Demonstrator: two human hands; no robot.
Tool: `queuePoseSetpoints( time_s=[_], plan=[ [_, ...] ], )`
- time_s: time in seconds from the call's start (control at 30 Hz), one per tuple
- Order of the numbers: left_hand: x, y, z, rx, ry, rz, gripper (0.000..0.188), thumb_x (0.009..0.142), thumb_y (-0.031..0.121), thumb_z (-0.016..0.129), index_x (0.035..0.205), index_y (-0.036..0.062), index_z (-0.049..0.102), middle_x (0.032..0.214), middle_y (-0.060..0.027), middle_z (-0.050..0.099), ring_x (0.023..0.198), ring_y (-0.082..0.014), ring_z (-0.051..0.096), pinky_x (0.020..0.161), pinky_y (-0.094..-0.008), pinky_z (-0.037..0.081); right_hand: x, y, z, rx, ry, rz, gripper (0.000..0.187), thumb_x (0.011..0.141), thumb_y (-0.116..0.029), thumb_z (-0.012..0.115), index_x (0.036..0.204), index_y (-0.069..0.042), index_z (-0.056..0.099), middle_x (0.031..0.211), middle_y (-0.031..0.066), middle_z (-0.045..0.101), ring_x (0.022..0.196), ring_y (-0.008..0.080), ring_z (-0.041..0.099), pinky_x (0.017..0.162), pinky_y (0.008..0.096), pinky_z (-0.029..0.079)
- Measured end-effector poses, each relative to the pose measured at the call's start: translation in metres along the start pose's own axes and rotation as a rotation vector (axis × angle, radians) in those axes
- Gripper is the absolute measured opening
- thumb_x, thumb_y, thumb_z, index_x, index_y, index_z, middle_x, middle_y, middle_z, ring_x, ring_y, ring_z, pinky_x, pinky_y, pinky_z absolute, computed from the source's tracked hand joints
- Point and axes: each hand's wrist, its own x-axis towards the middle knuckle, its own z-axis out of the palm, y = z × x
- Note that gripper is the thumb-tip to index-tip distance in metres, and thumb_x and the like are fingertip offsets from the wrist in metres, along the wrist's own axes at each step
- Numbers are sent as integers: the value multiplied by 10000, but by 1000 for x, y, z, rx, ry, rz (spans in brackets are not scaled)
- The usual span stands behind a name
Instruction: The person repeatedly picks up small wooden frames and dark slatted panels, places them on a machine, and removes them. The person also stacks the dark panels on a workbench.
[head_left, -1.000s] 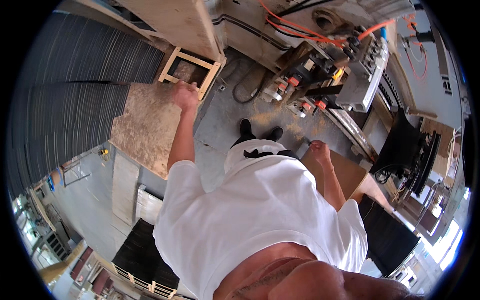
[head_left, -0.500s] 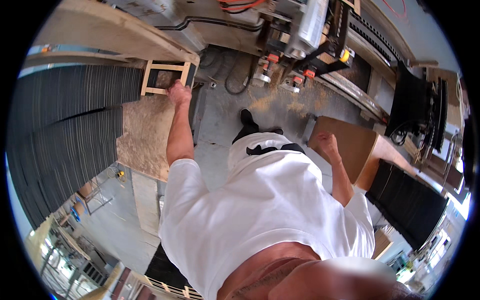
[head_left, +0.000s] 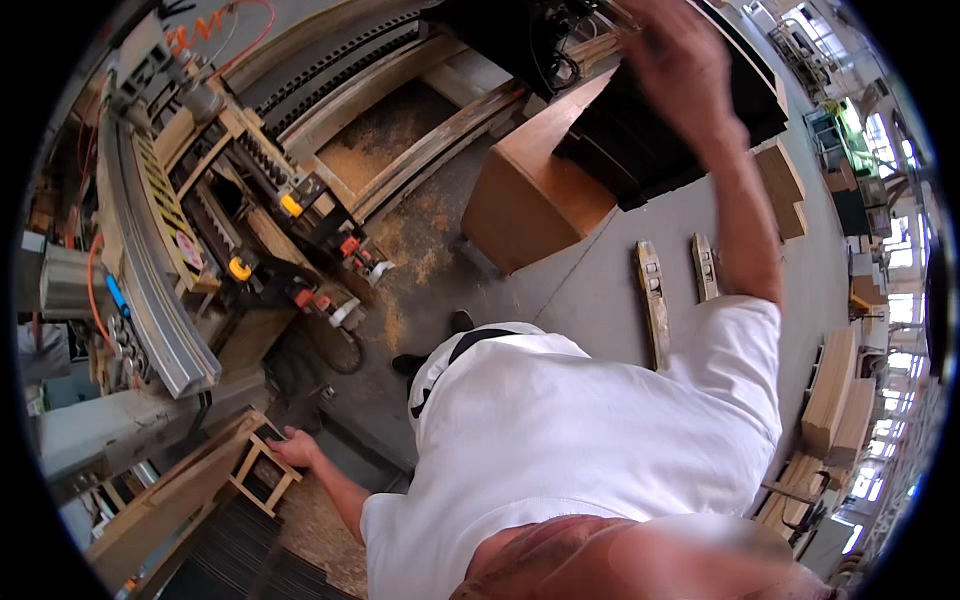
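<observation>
In the head view, the left hand (head_left: pixel 292 447) grips the edge of a small wooden frame (head_left: pixel 262 470), low at the near left beside the woodworking machine (head_left: pixel 200 230). The right hand (head_left: pixel 680 60) (blurred) is raised at the far right over a stack of black panels (head_left: pixel 660 150); its fingers look loosely spread and hold nothing.

My left hand (head_left: pixel 296 447) grips a small frame (head_left: pixel 262 472) of pale, bare wood, matt. Beside the frame lies rough chipboard (head_left: pixel 312 535). Above it stands the dull grey metal machine (head_left: pixel 150 270); sawdust (head_left: pixel 420 250) coats the floor.
</observation>
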Motion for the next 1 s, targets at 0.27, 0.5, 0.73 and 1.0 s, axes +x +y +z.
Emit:
queuePoseSetpoints(
  time_s=[0.27, 0.5, 0.73, 1.0],
  plan=[
    [-90, 152, 48, -970, -551, 213, 359, 851, 97, 651, 1181, -12, 565, 1075, -120, 664, 948, -166, 641, 847, -279, 493, -45, 227, -49, -54, -461, 374, 384, 902, -328, 584, 1131, -21, 613, 1030, 145, 671, 971, 250, 635, 851, 338, 466],
    [-11, 323, 6, -1107, -507, 349, 255, 904, 180, 628, 1088, 4, 614, 905, -43, 656, 842, -138, 622, 743, -270, 502, -37, 186, -57, -6, -278, 461, 318, 924, -228, 590, 1185, -48, 616, 1137, 90, 653, 1059, 196, 609, 905, 305, 452],
    [189, 489, 37, -1755, -970, -226, 771, 932, 380, 565, 1484, 47, 142, 1536, -191, 109, 1416, -328, 157, 1145, -427, 227, 15, 4, -29, 428, -142, 367, 251, 869, -37, 635, 1116, -83, 650, 1095, 51, 658, 1054, 170, 604, 899, 302, 490],
    [235, 526, 71, -2162, -882, -548, 512, 901, 398, 600, 1289, 100, 447, 1251, -76, 493, 1243, -284, 398, 1084, -530, 248, 79, -163, 96, 572, -275, -112, 233, 729, 27, 679, 950, -42, 649, 986, 97, 640, 924, 295, 583, 807, 363, 479]
  ],
)
